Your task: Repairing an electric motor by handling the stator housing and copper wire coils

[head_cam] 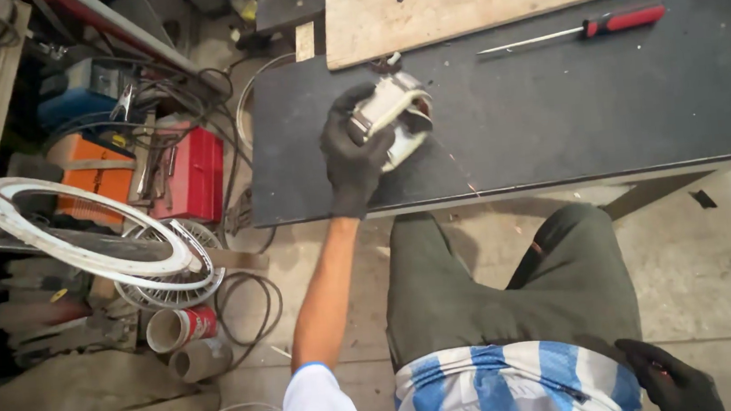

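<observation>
My left hand (350, 149), in a black glove, grips a white motor stator with copper windings (395, 116) and holds it just above the black table top (552, 119), near its front left edge. A thin strand of wire trails from the part toward the table's front edge. My right hand (671, 377), also in a black glove, rests low beside my hip at the bottom right; its fingers are curled and what they hold, if anything, is hidden.
A red-handled screwdriver (584, 29) lies at the back of the table, beside a wooden board (454, 4) with black scraps. On the floor to the left sit a white fan guard ring (86, 230), a red box (195, 172), cables and tools.
</observation>
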